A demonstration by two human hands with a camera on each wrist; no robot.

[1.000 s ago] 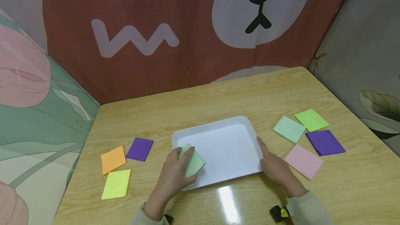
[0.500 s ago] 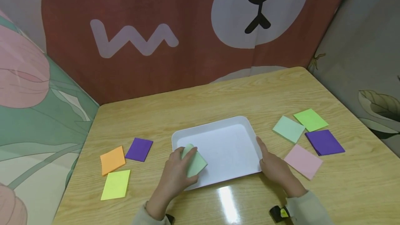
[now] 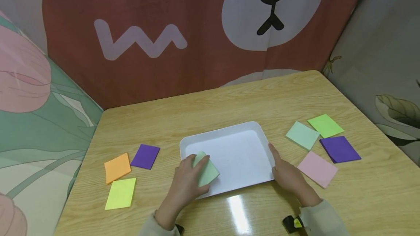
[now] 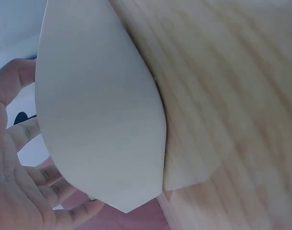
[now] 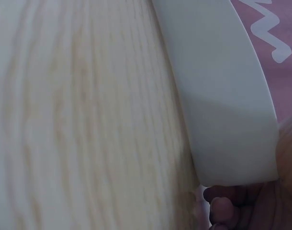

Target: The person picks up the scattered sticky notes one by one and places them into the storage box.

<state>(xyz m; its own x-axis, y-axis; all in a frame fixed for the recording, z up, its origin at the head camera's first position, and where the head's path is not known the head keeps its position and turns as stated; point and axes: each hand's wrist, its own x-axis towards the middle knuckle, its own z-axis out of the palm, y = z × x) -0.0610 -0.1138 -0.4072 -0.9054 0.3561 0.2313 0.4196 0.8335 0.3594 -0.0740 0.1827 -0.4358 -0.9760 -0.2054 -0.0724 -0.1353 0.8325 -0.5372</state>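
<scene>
My left hand (image 3: 186, 182) grips a mint-green sticky note pad (image 3: 208, 173) between thumb and fingers, low over the left part of a white rectangular tray (image 3: 242, 156). In the left wrist view the tray's outer wall (image 4: 103, 105) fills the middle and hides the pad, with the left hand's fingers (image 4: 26, 129) behind its rim. At the tray's right end, my right hand (image 3: 290, 178) holds the rim near the front corner. The right wrist view shows that hand's curled fingers (image 5: 232, 206) right at the end of the tray's wall (image 5: 227, 91).
On the left of the wooden table (image 3: 157, 119) lie orange (image 3: 117, 167), purple (image 3: 145, 156) and yellow (image 3: 120, 193) sticky note pads. On the right are mint (image 3: 302, 135), lime-green (image 3: 326, 125), purple (image 3: 340, 149) and pink (image 3: 317, 169) ones. A printed curtain (image 3: 197, 65) hangs behind the table.
My left hand has slid slightly to the right with the mint-green sticky note pad over the tray. The right hand stays in place on the tray's rim.
</scene>
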